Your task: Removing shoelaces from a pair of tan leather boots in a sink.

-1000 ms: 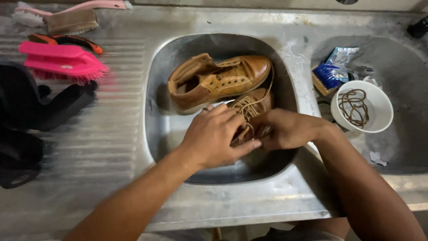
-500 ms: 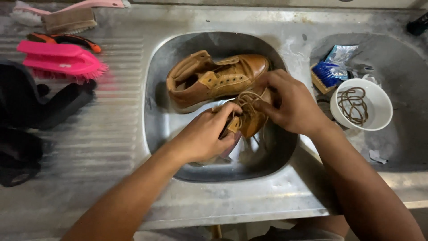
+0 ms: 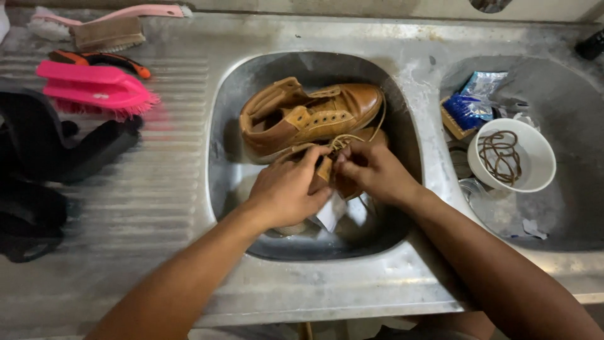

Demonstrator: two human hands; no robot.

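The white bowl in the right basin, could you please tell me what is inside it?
Inside the white bowl lies a coil of dark brown laces. Anything beneath the coil is covered.

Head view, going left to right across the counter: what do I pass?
Black shoes → pink brush → left hand → right hand on a tan shoe → white bowl of laces.
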